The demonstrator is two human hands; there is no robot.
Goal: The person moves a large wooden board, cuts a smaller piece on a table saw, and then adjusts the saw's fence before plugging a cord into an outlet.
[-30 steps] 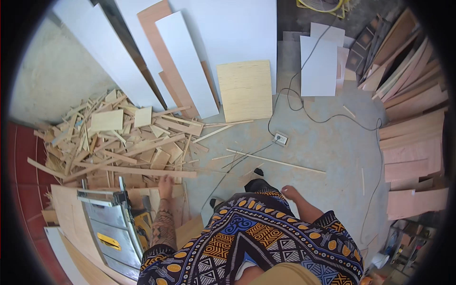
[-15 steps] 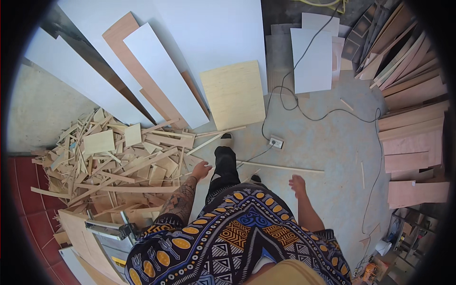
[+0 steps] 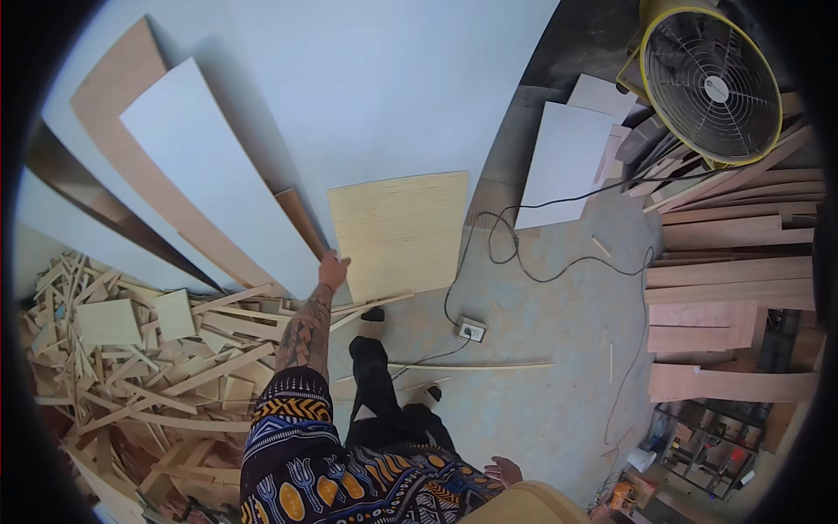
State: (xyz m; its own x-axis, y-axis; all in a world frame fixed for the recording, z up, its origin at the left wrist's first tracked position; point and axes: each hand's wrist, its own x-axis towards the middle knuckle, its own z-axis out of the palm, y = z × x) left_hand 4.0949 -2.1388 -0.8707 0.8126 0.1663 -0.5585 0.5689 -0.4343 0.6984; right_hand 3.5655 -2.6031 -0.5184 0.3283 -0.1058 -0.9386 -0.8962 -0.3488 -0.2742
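– What has changed since a moment ago?

– I have stepped closer to the wall, and my left hand (image 3: 333, 269) has gone from the scrap pile (image 3: 148, 367) up to the pale plywood panel (image 3: 401, 231).

– How is that arm?

– Stretched straight out, fingers touching the panel's lower left edge; I cannot tell if they are closed on it.

– And the other?

– My right hand (image 3: 504, 472) hangs by my hip, fingers loosely apart, holding nothing.

– How many panels?

– One yellow panel leaning on the wall, one fan (image 3: 709, 83), one socket box (image 3: 472, 329) on the floor.

A pale yellow square plywood panel (image 3: 401, 231) leans upright against the wall, bottom edge on the floor
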